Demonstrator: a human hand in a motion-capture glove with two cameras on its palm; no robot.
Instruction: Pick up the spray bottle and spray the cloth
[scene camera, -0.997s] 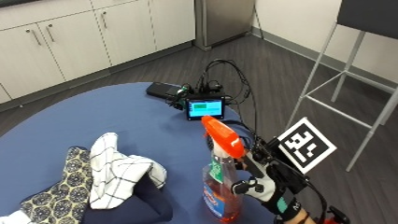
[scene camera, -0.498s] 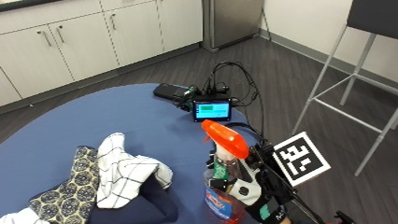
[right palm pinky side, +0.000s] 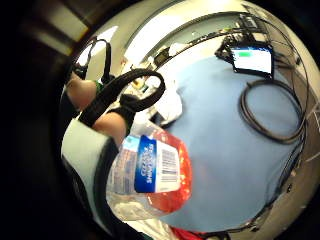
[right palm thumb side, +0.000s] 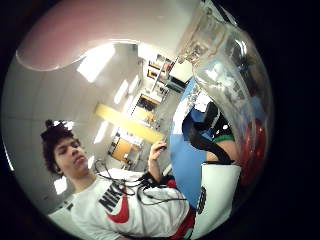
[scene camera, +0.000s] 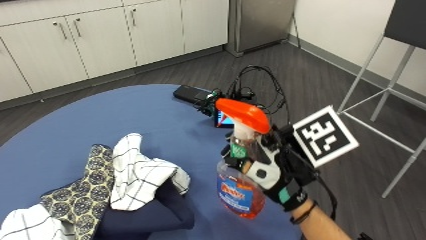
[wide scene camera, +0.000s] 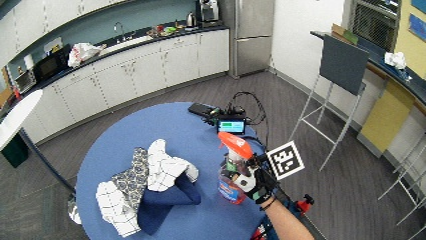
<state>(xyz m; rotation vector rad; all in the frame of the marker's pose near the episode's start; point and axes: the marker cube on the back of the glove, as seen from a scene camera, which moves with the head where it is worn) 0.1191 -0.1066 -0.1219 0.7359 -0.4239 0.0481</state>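
A clear spray bottle (scene camera: 238, 192) with orange liquid and an orange trigger head stands upright near the right edge of the round blue table (scene camera: 100, 115). My gloved right hand (scene camera: 273, 172) grips it around the neck, just below the head. The nozzle points left, towards a heap of cloths. That heap is a white checked cloth (scene camera: 143, 172), a patterned one (scene camera: 80, 187) and a navy one (scene camera: 160, 212). I cannot tell whether the bottle's base touches the table. The little finger side palm view has the bottle's label (right palm pinky side: 155, 172) close up over the table (right palm pinky side: 225, 150).
A small lit screen (scene camera: 223, 120) with tangled cables and a black device (scene camera: 193, 93) sit at the table's far edge. A cable coil (right palm pinky side: 270, 115) lies on the table near them. A metal stool (scene camera: 399, 75) stands right of the table, with cabinets behind.
The outside camera has shifted. My hand has kept hold of the bottle throughout, and the bottle stays upright beside the cloths.
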